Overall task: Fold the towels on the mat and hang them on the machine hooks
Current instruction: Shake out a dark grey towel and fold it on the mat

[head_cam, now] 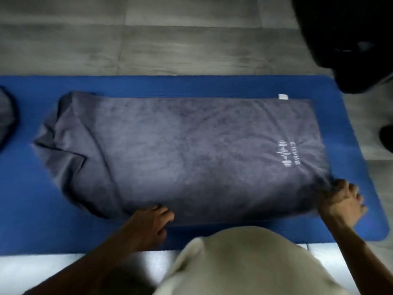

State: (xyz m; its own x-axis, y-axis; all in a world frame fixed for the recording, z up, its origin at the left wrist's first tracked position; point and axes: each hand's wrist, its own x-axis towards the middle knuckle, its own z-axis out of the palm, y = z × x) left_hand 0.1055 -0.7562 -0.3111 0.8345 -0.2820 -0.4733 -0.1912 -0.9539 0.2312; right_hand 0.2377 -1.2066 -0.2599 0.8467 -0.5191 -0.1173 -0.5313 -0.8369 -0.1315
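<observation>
Both grips are on the grey towel (180, 154): the right hand (340, 201) pinches its near right corner with curled fingers, while the left hand (152, 222) curls over the near edge toward the middle. That towel lies spread on the blue mat (212, 84), its left end rumpled, a white logo (287, 153) near the right end. Another dark cloth (5, 116) shows at the mat's left edge. A black object (344, 39) looms at upper right over the grey floor (148, 33).

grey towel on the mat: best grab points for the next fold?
Probably the two near corners, approached from the near edge. The grey towel lies mostly flat on the blue mat; the right hand already pinches the near-right corner, the left hand holds the near edge. The far-left end is rumpled, so avoid it.
</observation>
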